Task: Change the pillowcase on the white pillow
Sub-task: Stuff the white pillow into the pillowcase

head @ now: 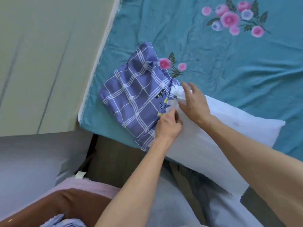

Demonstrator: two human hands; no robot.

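One white pillow [218, 135] lies on the teal bedsheet [229, 63], its end in one purple plaid pillowcase [131, 99]. Two hands: left hand [168, 126] pinches the pillowcase edge; right hand [195, 102] rests spread open on the pillow.

pillowcase print: purple plaid pillowcase [131, 102] carries a black graphic with dark letters under it, near its open end
legible chars: roughly "LE", maybe a third letter, too blurred and creased to confirm
tag: small white tag [80, 174] by the bed edge, no readable text
other text: none readable
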